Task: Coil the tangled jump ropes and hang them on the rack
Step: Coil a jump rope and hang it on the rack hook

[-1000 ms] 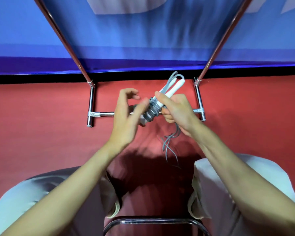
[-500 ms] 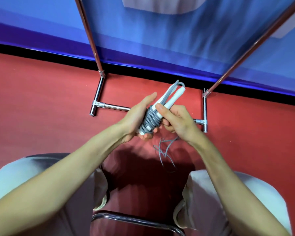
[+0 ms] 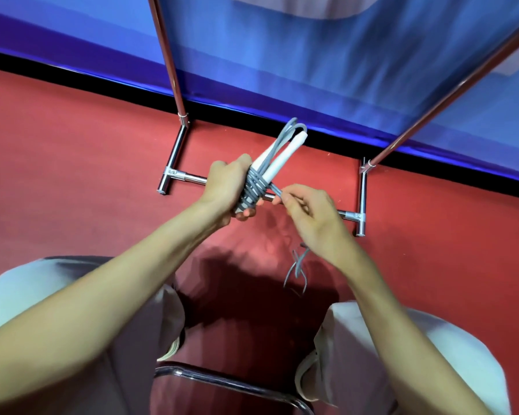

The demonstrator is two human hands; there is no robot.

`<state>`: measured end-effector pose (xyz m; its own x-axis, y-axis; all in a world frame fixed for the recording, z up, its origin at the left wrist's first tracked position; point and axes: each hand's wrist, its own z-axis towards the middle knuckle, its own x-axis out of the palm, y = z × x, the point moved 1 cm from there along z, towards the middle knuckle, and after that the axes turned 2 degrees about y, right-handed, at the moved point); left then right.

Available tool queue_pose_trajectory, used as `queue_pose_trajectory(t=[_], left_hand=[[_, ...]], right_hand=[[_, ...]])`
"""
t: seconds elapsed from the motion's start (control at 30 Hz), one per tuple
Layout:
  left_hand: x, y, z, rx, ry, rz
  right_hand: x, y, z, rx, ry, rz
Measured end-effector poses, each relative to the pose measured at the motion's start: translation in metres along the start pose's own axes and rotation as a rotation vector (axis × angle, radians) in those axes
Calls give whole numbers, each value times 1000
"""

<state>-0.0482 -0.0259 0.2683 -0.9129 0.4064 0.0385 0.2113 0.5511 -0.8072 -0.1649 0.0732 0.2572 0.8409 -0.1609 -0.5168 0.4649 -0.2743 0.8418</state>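
Head view: one jump rope [image 3: 259, 178], its two white handles [image 3: 277, 158] bundled mid-air above the red floor [image 3: 72, 163], left hand [image 3: 226, 187] closed round the wraps. Right hand [image 3: 310, 218] pinches the free grey cord [image 3: 277, 191]. Slack tension could loosen the coil; the dangling tail [image 3: 297, 268] might snag. One rack [image 3: 174, 175] stands beyond.

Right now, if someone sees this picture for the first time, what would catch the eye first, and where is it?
First, at the centre, the jump rope: white handles side by side, grey cord wound tightly around them, gripped by the left hand. Just right of it, the right hand pinches the cord's loose end, and more loose grey cord dangles below that hand. Behind them, the chrome rack stands on the red floor before a blue wall.
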Motion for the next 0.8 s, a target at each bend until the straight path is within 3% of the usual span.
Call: queue_pose_trajectory(t=[0.2,0.47,0.57,0.67,0.8], left_hand=[[-3,16,12,96,-88,201],[-27,22,27,251,-347,464],[-40,22,30,256,-427,685],[-36,38,29,264,-374,995],[-23,64,18,387,-124,1256]], right_hand=[[-1,6,-5,-15,-7,-271],[-2,7,-16,221,260,-719],[-4,16,-21,92,252,-671],[-1,29,-28,-97,231,-694],[-10,30,-28,-221,236,-733]])
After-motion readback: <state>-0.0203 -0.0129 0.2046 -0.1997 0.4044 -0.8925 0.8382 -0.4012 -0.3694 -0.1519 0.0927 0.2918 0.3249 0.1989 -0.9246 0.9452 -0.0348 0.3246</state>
